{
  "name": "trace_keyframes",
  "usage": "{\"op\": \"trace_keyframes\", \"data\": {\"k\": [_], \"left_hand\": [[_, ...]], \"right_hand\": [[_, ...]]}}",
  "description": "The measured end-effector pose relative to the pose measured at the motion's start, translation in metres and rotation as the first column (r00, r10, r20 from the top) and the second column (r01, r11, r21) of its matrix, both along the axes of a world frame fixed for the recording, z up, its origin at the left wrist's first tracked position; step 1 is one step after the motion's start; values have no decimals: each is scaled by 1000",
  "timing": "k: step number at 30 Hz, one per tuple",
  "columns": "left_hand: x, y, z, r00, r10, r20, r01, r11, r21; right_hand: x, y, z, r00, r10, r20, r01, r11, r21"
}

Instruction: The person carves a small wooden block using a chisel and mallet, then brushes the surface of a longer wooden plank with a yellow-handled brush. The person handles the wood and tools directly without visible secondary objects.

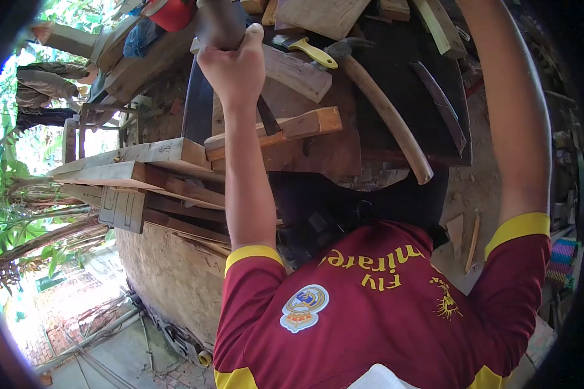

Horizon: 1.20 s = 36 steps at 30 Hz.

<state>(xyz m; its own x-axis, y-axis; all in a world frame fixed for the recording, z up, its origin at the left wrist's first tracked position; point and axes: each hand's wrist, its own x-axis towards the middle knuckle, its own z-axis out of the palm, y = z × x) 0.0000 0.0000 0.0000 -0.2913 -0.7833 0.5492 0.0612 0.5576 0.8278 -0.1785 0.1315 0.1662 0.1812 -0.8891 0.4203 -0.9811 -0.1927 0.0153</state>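
Note:
My left hand [235,68] is closed around the upright handle of a chisel [267,117]. The handle's top end is blurred close to the camera. Below my fist, the dark flat blade slants down onto a narrow wooden piece [305,125] and meets it near its middle. My right forearm [512,97] reaches up past the top edge, and the hand itself is out of the picture. Right of the wooden piece lies a claw hammer [386,110] with a long wooden handle. A paintbrush [315,53] with a yellow handle rests beside the hammer head.
Wood blocks [298,72] lie across the dark work table [396,71]. A thin dark pointed strip [441,107] is at its right edge. Stacked planks [136,168] fill the left side. A red container [169,13] stands at the upper left. Another person [45,91] is farther left.

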Motion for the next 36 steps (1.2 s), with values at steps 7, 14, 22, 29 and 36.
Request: {"op": "trace_keyframes", "data": {"k": [7, 14, 22, 29, 36], "left_hand": [[45, 31, 30, 901, 9, -434, 119, 956, 268], [60, 32, 39, 873, 17, -487, 127, 957, 261], [49, 38, 28, 920, -43, -391, 126, 974, 188], [43, 44, 27, 934, -87, -346, 133, 985, 112], [41, 43, 24, 951, -71, -300, 106, 989, 102]], "right_hand": [[38, 63, -76, 798, -42, 601, 106, 992, -73], [79, 115, -148, 642, -238, 728, 103, 969, 226], [82, 124, -151, 604, -300, 738, 179, 954, 241], [80, 124, -144, 598, -258, 759, 196, 965, 174], [56, 115, -122, 742, -279, 609, 354, 935, -3]]}}
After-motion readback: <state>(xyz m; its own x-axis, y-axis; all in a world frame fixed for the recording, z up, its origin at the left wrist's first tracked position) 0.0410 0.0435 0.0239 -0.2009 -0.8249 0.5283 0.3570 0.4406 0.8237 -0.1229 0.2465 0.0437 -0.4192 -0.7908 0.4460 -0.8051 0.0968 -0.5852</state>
